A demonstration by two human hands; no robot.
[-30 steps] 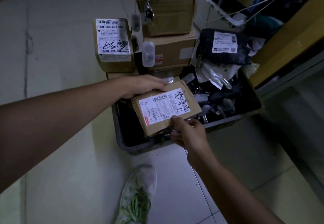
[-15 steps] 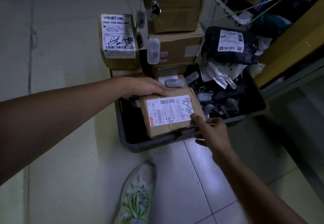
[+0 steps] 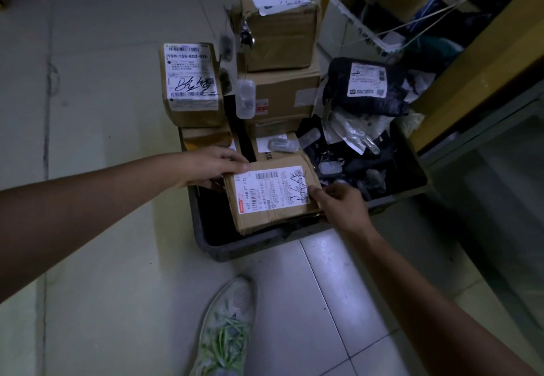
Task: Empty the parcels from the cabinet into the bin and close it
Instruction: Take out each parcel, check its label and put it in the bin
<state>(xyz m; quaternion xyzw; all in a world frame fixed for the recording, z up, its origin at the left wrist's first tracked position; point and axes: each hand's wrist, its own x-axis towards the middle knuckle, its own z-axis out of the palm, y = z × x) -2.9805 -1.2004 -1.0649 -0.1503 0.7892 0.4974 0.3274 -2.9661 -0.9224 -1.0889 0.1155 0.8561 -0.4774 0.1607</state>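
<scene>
1. A flat cardboard parcel [image 3: 273, 196] (white label up) sits over the near left corner of the dark bin [image 3: 265, 246].
2. The left hand [image 3: 212, 166] grips the parcel's far left corner, fingers curled over it.
3. The right hand [image 3: 341, 204] pinches its right edge — forefinger on the label.

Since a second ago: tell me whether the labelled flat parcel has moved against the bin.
Yes. The flat parcel has sunk lower and levelled out, its near edge now just inside the front rim of the bin.
</scene>
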